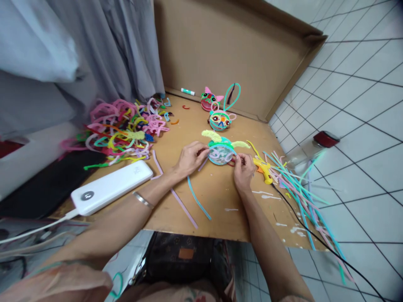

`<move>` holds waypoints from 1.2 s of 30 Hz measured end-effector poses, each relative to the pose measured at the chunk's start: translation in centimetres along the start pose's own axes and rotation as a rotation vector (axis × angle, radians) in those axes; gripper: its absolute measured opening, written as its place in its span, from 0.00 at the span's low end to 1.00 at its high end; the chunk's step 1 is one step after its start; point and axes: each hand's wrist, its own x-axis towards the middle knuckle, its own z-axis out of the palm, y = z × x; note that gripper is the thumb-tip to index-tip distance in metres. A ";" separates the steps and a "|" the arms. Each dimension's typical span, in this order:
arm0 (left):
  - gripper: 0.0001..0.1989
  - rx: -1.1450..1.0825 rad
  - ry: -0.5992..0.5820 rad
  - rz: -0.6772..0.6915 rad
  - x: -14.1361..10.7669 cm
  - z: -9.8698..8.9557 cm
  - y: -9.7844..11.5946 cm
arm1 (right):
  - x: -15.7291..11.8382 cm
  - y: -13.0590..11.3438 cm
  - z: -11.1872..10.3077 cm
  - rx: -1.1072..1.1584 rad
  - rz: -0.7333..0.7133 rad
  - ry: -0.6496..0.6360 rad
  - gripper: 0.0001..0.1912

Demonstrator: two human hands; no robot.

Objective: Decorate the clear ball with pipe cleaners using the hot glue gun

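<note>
A round clear craft piece (221, 154) with a blue rim, a green top and pale yellow ear-like strips is between my hands. My left hand (191, 158) has its fingers pinched at the left edge of the blue rim. At the right edge, the thumb and fingers of my right hand (244, 168) are closed on the rim. Close below lie a blue pipe cleaner (198, 199) and a lilac one (184, 208). A yellow glue gun (263, 169) rests just right of my right hand.
Two finished-looking craft faces (219, 121) stand behind. Tangled pipe cleaners (126, 126) and a white power bank (111, 187) are at left. Straight pipe cleaners (307, 201), a black cord (302, 222) and a red-capped bottle (315, 147) are at right. Cardboard (233, 54) stands behind.
</note>
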 end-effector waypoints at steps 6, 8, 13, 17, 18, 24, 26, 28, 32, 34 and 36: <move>0.10 -0.021 -0.027 0.020 -0.2 0.0 0.1 | -0.4 -0.7 -0.6 -0.006 -0.031 -0.034 0.10; 0.09 -0.027 -0.030 0.019 -0.2 -0.1 0.3 | -0.5 -1.1 -0.8 -0.016 -0.047 -0.056 0.09; 0.09 -0.060 -0.040 -0.009 -0.1 -0.2 1.0 | -1.0 -1.9 -0.8 0.046 -0.036 -0.124 0.09; 0.09 -0.137 -0.013 -0.058 -0.3 0.0 1.7 | -1.5 -2.6 -0.6 0.120 -0.008 -0.173 0.08; 0.09 -0.168 -0.012 -0.078 -0.3 0.0 2.0 | -1.6 -2.8 -0.6 0.127 -0.009 -0.181 0.08; 0.10 -0.355 -0.090 -0.178 -0.6 0.1 3.6 | -1.8 -3.0 -0.5 0.209 0.106 -0.195 0.10; 0.10 -0.419 -0.102 -0.252 -0.5 0.2 4.0 | -1.7 -3.2 -0.5 0.287 0.199 -0.201 0.10; 0.12 -0.539 -0.119 -0.368 -0.4 0.4 4.1 | -1.6 -3.5 -0.5 0.385 0.288 -0.199 0.12; 0.18 -0.881 -0.199 -0.611 -0.1 0.7 3.8 | -1.3 -3.9 -0.4 0.530 0.443 -0.262 0.16; 0.20 -0.998 -0.215 -0.680 -0.1 0.8 3.7 | -1.2 -4.0 -0.4 0.572 0.509 -0.325 0.17; 0.22 -1.077 -0.206 -0.739 -0.1 0.7 3.7 | -1.2 -3.9 -0.3 0.601 0.550 -0.370 0.18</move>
